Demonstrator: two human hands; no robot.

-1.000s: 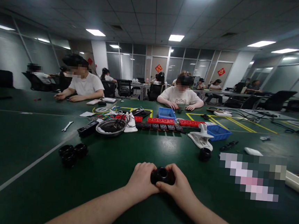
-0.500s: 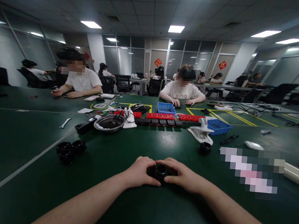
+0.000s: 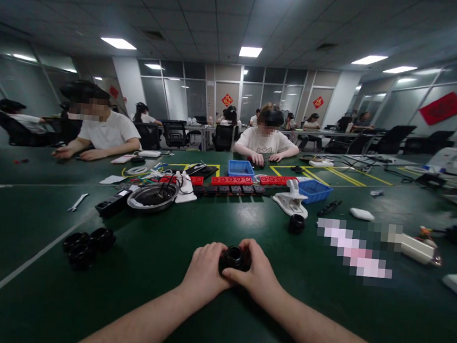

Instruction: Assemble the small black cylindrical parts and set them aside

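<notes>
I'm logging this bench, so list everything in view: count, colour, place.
round part: one, black, held between both hands
ring parts: three, black, clustered at the left
small cylinder: one, black, beyond the hands to the right
clamp: one, white, behind the cylinder
metal bowl: one, silver, centre-left
bins: two, blue, at the far side
socket strips: a row, red, mid-table
wrench: one, silver, left
table: one, green
co-workers: two opposite, white shirts
left hand: gripping the round part
right hand: gripping the round part
</notes>
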